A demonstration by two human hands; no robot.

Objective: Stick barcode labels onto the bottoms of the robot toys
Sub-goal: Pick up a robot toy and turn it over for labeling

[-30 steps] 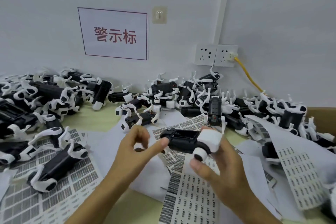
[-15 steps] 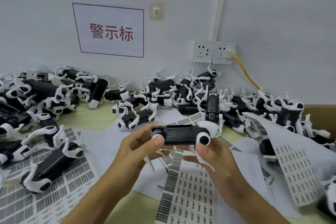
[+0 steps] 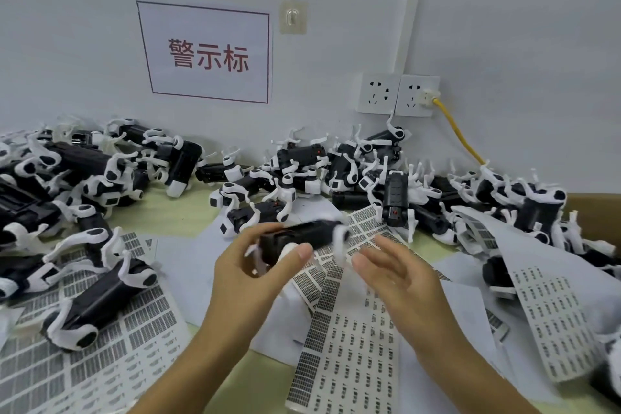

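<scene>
Pale green desk [image 3: 161,215] against a grey wall, littered with barcode label sheets [image 3: 349,360] at 6 o'clock; print on them too small to read. Just above, left hand [image 3: 248,265] curled round one end of a black robot toy [image 3: 302,237], thumb pressed to its near side. Toy blurred, held level above the sheets, white legs smeared. Right hand [image 3: 396,276] at 4 o'clock from the toy, fingers straight and relaxed, just beside it, holding nothing; contact hard to judge. Another toy [image 3: 100,306] lying on sheets at 9 o'clock. Farther back, pile of toys [image 3: 336,168] along the wall, cut off at both edges. On the wall at 12 o'clock, white sign [image 3: 205,50] reading 警示标 in red; sockets [image 3: 398,96] at 1 o'clock with a yellow cable [image 3: 460,134].
</scene>
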